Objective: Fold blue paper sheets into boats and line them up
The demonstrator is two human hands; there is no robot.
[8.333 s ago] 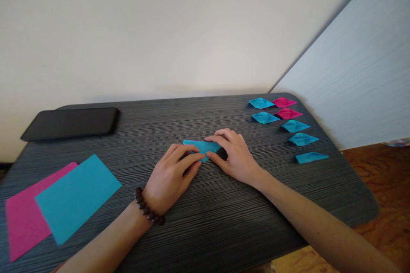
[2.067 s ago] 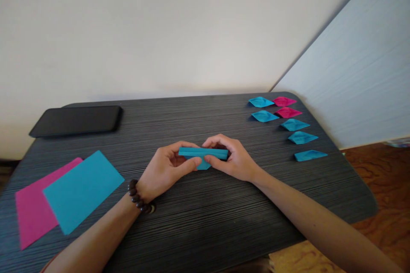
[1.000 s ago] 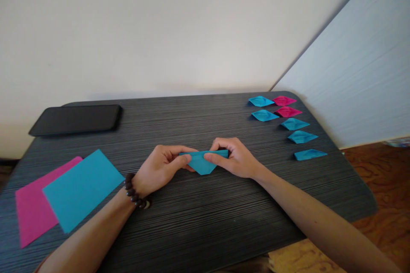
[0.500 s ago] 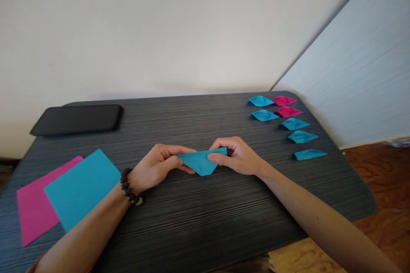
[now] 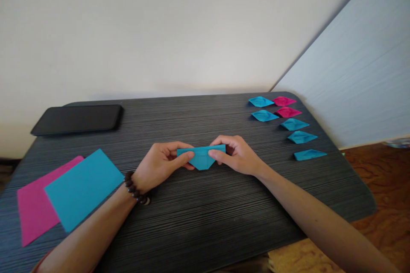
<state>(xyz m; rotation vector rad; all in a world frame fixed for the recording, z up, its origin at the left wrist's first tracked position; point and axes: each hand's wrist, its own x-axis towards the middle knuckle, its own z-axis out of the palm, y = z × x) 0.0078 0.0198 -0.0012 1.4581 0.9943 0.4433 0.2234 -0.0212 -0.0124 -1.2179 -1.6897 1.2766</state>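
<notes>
Between my two hands is a small folded piece of blue paper (image 5: 201, 160), with a straight long edge at the top and a narrower, blunt bottom. My left hand (image 5: 165, 160) grips its left end, thumb on the near face and fingers behind. At the right end my right hand (image 5: 235, 154) pinches it the same way, the thumb pressed near the middle. The fingers behind the paper are partly hidden. A dark bead bracelet (image 5: 136, 188) circles my left wrist.
Several folded blue paper boats (image 5: 303, 137) and two pink ones (image 5: 288, 112) stand at the right on the dark table (image 5: 205, 217). Flat blue (image 5: 83, 190) and pink sheets (image 5: 35, 204) overlap at the left. A black phone-like slab (image 5: 78, 119) lies behind them.
My left hand has shifted its hold, its thumb now farther in on the near face. The folded paper has levelled out and moved slightly up. The other paper pieces stay put.
</notes>
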